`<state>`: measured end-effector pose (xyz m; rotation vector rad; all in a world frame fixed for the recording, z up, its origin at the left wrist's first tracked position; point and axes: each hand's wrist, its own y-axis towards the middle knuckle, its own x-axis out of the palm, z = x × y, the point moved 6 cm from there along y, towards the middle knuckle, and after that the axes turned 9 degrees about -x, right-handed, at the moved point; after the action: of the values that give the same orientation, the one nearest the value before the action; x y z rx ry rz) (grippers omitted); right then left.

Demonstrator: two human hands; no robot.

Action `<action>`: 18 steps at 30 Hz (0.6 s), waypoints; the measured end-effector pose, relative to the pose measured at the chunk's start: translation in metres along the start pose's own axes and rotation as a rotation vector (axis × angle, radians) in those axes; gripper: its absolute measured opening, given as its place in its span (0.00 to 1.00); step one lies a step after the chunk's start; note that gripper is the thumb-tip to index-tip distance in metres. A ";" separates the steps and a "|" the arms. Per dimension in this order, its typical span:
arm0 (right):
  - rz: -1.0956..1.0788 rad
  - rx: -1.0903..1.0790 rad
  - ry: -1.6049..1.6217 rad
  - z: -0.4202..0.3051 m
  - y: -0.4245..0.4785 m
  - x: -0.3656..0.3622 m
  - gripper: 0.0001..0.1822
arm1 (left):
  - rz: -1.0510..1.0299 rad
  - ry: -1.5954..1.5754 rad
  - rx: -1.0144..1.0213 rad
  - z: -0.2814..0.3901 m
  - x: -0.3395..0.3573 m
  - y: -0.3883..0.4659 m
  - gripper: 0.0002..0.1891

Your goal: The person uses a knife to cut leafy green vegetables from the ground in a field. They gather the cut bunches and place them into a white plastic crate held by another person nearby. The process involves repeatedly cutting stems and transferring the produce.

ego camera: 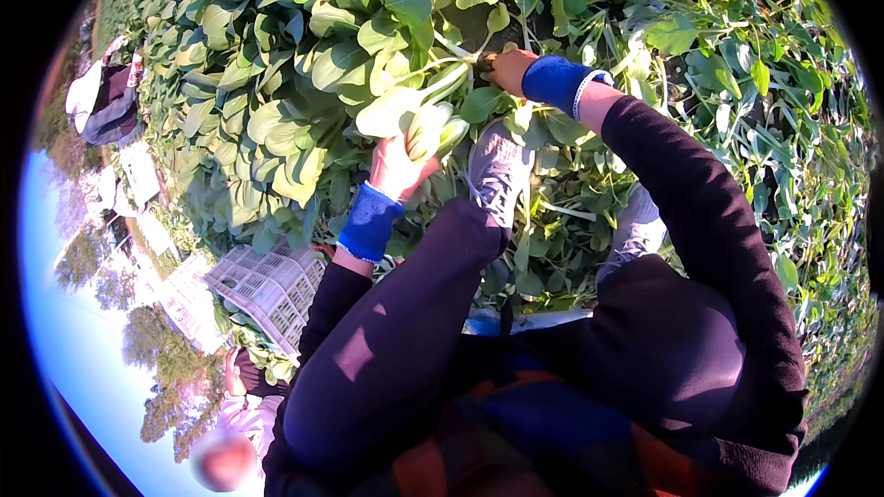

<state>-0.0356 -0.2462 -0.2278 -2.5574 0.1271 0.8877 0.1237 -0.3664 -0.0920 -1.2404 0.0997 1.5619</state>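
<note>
My left hand [397,167], in a blue wristband, grips a leafy green [429,130] that looks like bok choy, by its pale stalks and leaves. Its stems run up and right towards the root end. There my right hand [512,73], also in a blue wristband, has its fingers curled beside a dark brown bit [487,63]. Whether that is the root or part of a tool, I cannot tell. Both hands are just past my left shoe [501,166]. A dense stand of standing greens [276,76] fills the area to their left.
Cut leaves and stems [746,131] litter the ground to the right. A pale plastic crate [269,283] stands tilted at lower left, close to my left arm. One person [238,414] is beyond it; another person [110,96] in a white hat bends at far left. My right shoe [634,224] rests among leaves.
</note>
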 end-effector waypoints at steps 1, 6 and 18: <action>-0.033 0.068 0.109 0.015 -0.010 0.003 0.17 | -0.086 -0.002 -0.055 0.005 0.000 0.003 0.33; 0.318 0.029 0.121 -0.014 -0.104 -0.042 0.20 | -0.151 -0.676 0.007 0.022 -0.055 -0.045 0.36; 0.592 -0.772 -0.056 -0.296 -0.187 -0.212 0.31 | -0.175 -1.368 0.310 0.011 -0.105 -0.148 0.33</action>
<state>0.0071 -0.2139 0.1779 -3.2652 0.6678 1.4422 0.2143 -0.3688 0.0652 0.2113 -0.6045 1.8310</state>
